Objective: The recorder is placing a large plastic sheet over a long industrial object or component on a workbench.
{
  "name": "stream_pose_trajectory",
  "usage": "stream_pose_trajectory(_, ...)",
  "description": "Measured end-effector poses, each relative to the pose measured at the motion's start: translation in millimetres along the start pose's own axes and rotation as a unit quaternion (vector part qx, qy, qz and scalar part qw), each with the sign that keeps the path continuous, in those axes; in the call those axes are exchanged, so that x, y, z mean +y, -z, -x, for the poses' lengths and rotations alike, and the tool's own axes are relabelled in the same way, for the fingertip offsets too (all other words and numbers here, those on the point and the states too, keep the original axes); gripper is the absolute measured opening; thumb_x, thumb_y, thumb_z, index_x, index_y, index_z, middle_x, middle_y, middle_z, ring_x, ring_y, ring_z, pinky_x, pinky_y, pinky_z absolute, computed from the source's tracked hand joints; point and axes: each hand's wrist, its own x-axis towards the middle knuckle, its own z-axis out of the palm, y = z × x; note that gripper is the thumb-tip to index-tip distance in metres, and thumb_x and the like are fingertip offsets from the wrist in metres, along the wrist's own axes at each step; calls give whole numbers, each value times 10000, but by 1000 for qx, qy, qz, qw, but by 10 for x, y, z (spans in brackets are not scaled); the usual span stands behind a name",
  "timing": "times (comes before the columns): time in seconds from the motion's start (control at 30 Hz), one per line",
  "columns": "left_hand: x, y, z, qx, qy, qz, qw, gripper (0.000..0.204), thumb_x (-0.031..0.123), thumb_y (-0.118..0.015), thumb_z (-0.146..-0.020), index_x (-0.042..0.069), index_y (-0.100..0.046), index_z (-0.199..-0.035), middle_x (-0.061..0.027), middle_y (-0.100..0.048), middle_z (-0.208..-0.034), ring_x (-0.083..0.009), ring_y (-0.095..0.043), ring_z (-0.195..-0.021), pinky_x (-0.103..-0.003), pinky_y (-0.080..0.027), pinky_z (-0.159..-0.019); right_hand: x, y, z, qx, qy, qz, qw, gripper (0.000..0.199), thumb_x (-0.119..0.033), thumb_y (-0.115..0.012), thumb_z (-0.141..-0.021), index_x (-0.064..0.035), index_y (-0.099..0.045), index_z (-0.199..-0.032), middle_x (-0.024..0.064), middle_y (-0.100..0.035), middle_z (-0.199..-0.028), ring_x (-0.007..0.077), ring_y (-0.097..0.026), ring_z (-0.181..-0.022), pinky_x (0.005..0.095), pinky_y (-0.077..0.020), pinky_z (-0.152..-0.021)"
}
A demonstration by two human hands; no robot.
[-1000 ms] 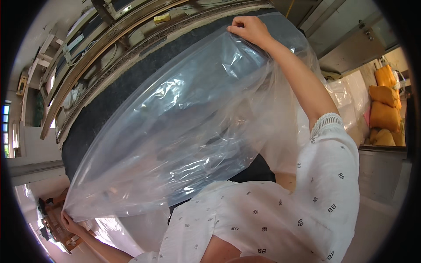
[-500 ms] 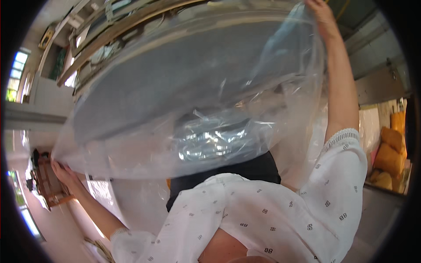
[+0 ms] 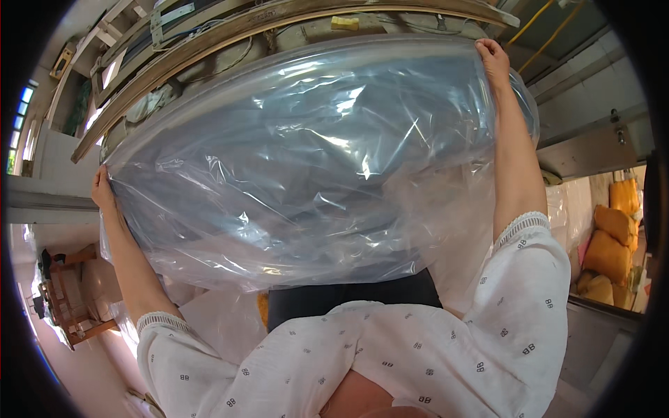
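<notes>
A wide sheet of clear plastic film (image 3: pixel 300 174) stretches between my two arms, wrinkled and shiny, and hangs down toward my lap. My left hand (image 3: pixel 102 189) is closed on its left corner. At the far right, my right hand (image 3: pixel 493 61) pinches the other corner, fingers pressed together on the edge. Along the far side the film's border runs in a long curve just short of a wooden beam (image 3: pixel 265 19). A grey-blue surface shows dimly through the film; what it is I cannot make out.
Beyond the beam stands a frame with cords and a small yellow block (image 3: pixel 345 23). Orange-yellow sacks (image 3: pixel 608 240) are piled at the right. A wooden chair (image 3: pixel 70 296) stands at the left. Yellow cords (image 3: pixel 533 28) hang at the far right.
My left hand has moved up and away from me with its corner. My right hand has come down slightly. The film has dropped lower and now lies more wrinkled.
</notes>
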Motion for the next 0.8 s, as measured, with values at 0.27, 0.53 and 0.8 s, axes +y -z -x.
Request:
stream_pose_trajectory(0.27,70,-208,-77,2,-32,-83,996,374,340,-649,-797,21,-661,-992,-39,-641,-877,-102,-546,-812,-226,-412,-764,-51,-2,-102,46,66,171,982,289,-283,-689,-719,-32,-597,-831,30,-533,-786,134,-479,-746,252,-406,-700)
stream_pose_trajectory(0.53,-93,14,-263,51,118,-69,989,356,350,-557,-808,-2,-593,-856,-69,-569,-762,-151,-528,-692,-261,-419,-630,-19,-56,-118,141,94,200,965,460,-356,-723,-645,-19,-473,-835,143,-408,-981,244,-415,-878,316,-367,-806)
stream_pose_trajectory(0.8,-325,76,-378,27,94,83,992,308,309,-406,-892,32,-537,-928,-77,-554,-930,-180,-535,-841,-280,-417,-671,47,36,-192,133,51,148,979,362,-355,-635,-736,-16,-513,-775,161,-466,-941,279,-420,-936,345,-348,-834)
